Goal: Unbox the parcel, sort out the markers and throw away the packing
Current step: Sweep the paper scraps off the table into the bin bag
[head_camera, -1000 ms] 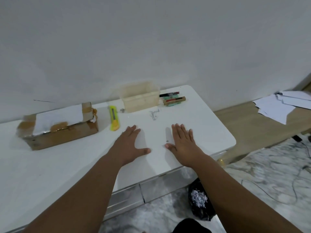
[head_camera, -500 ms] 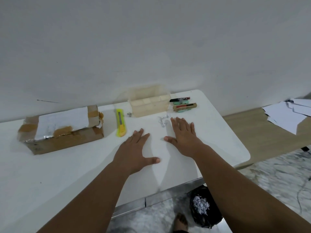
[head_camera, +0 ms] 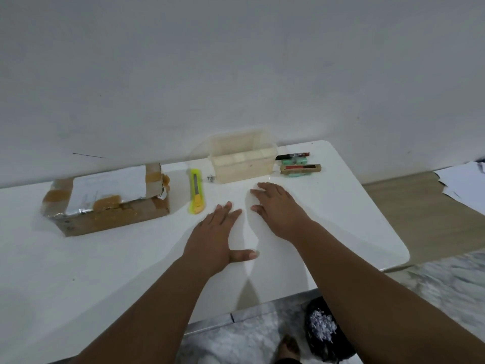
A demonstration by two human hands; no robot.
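A taped cardboard parcel (head_camera: 105, 199) with a white label lies on the left of the white table (head_camera: 354, 219), closed. A yellow box cutter (head_camera: 196, 191) lies to its right. A clear plastic organiser box (head_camera: 242, 158) stands by the wall, with several markers (head_camera: 299, 165) just right of it. My left hand (head_camera: 217, 237) rests flat on the table, fingers apart, a little right of the cutter. My right hand (head_camera: 278, 208) lies palm down in front of the organiser box. Neither hand holds anything.
A black bag (head_camera: 325, 329) holding shredded white paper sits on the marble floor under the table's front edge, beside a bare foot (head_camera: 288, 345). White sheets (head_camera: 462, 185) lie on a wooden surface at the right. A small metal bit (head_camera: 210, 178) lies between cutter and box.
Both hands have slid forward across the table toward the organiser box and cutter. The view has shifted, bringing the parcel and table closer.
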